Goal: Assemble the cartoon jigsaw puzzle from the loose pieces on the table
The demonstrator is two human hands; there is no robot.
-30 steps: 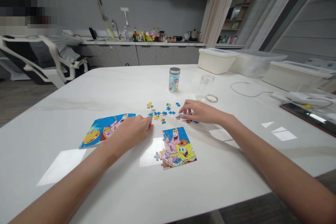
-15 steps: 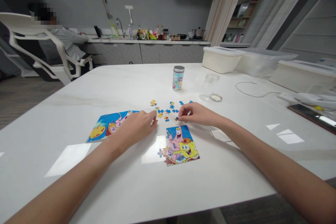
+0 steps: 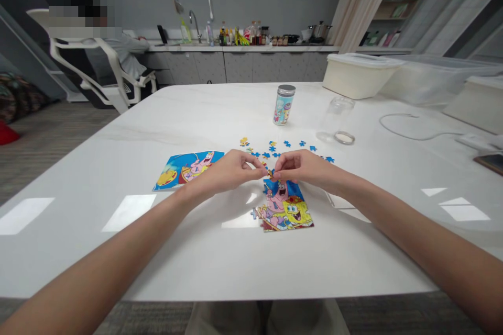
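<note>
Just above the partly joined puzzle (image 3: 288, 208), my left hand (image 3: 239, 170) and my right hand (image 3: 302, 166) meet fingertip to fingertip. A small puzzle piece (image 3: 271, 173) is pinched between them, mostly covered by the fingers. The joined part shows a pink starfish and a yellow sponge character, with knobs jutting out at its left edge. Loose puzzle pieces (image 3: 266, 155), mostly blue with some yellow, lie scattered beyond my hands. A printed picture sheet (image 3: 168, 172) of the same scene lies left, partly behind my left forearm.
A cartoon-printed can (image 3: 283, 107) with a metal lid stands beyond the pieces. To its right are a clear jar (image 3: 341, 112) and a round lid (image 3: 345, 137). Storage boxes (image 3: 359, 76) and a white cable (image 3: 408, 131) occupy the right. A person sits in a white-framed chair (image 3: 113, 70) at left.
My right hand has brought a piece to my left fingertips, at the joined puzzle's top edge. My left hand has moved right, off the picture sheet. The whole view has shifted a little.
</note>
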